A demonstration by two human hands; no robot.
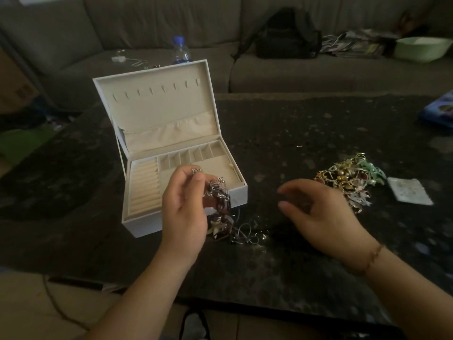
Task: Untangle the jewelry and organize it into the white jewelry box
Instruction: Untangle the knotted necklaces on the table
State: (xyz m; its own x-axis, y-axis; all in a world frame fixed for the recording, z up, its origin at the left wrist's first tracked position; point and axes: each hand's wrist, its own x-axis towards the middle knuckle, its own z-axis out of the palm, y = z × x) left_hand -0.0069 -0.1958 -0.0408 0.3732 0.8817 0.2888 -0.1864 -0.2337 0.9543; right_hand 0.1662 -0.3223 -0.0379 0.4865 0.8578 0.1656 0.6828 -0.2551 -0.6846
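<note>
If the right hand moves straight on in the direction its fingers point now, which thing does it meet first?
The right hand points left, towards the jewelry tangle that the left hand holds up. It would probably meet that tangle first, though depth is unclear in this single view.

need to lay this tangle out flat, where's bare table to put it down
Bare table lies right of the box and behind the jewelry pile, and along the near edge between the forearms. It is crowded in front of the box, where the tangle hangs from the left hand, and beside the right hand.
</note>
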